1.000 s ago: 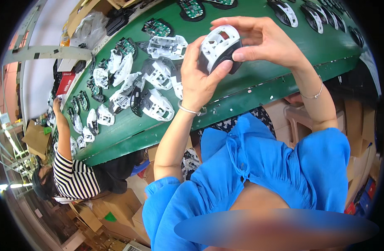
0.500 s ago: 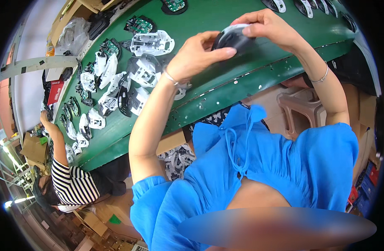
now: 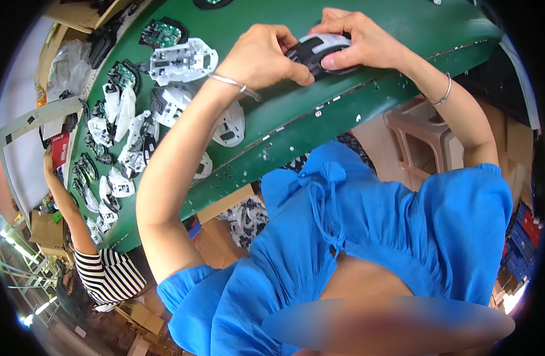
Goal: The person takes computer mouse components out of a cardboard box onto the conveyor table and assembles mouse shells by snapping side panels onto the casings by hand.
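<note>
Over the green workbench I hold a black and white computer mouse (image 3: pixel 312 52) between my two hands. My left hand (image 3: pixel 257 58) is closed on its left end, with the thumb along the near side. On the other end, my right hand (image 3: pixel 367 40) grips the pale top with the fingers and presses the near side with the thumb. Left of my left hand lies a white mouse shell (image 3: pixel 183 61), its inner side up. Beyond it is a black base with a green circuit board (image 3: pixel 164 32). My left forearm hides some of the shells beneath it.
Several white shells (image 3: pixel 125 113) and boards lie along the left of the green workbench (image 3: pixel 415 26). At far left, a co-worker's arm (image 3: pixel 64 190) reaches toward a red box (image 3: pixel 60 149). A plastic stool (image 3: pixel 423 136) and a carton of parts (image 3: pixel 245 222) stand below the bench edge.
The mouse has turned in my hands, so its pale top now shows more. Both hands have shifted slightly left in view, and the bench parts have moved left with the head's motion.
</note>
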The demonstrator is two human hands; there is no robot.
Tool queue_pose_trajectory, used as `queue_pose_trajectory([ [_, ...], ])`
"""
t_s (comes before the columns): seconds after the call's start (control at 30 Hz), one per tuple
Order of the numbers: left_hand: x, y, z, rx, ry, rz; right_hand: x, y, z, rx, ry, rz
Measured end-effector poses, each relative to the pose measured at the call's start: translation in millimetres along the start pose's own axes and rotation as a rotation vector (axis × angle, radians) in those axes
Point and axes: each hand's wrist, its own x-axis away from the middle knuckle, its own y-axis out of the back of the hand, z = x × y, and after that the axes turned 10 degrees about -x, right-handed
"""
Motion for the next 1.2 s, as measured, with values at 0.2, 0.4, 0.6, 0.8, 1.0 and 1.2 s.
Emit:
queue_pose_trajectory([
  [0.2,12.3,-7.9,17.5,0.220,0.012,-0.021,-4.8,-2.7,11.6,-0.002,-0.032,0.009],
  [0.4,85.5,-24.0,17.3,-0.005,-0.061,-0.505,-17.5,19.6,-3.3,0.303,-0.115,-0.645],
  [0.6,117.5,48.6,71.0,-0.366,-0.094,-0.866,-43.5,24.1,9.4,1.124,-0.255,-0.810],
  [0.8,74.6,83.1,100.6,-0.577,-0.276,-0.351,-71.0,-69.2,72.0,0.054,0.296,-0.256],
  [1.0,34.7,102.3,126.0,-0.481,-0.150,-0.305,-128.9,-125.1,100.6,0.495,0.044,-0.195],
  [1.2,36.1,112.0,130.9,-0.258,0.004,-0.572,-130.9,-121.1,92.4,0.445,0.063,-0.181],
])
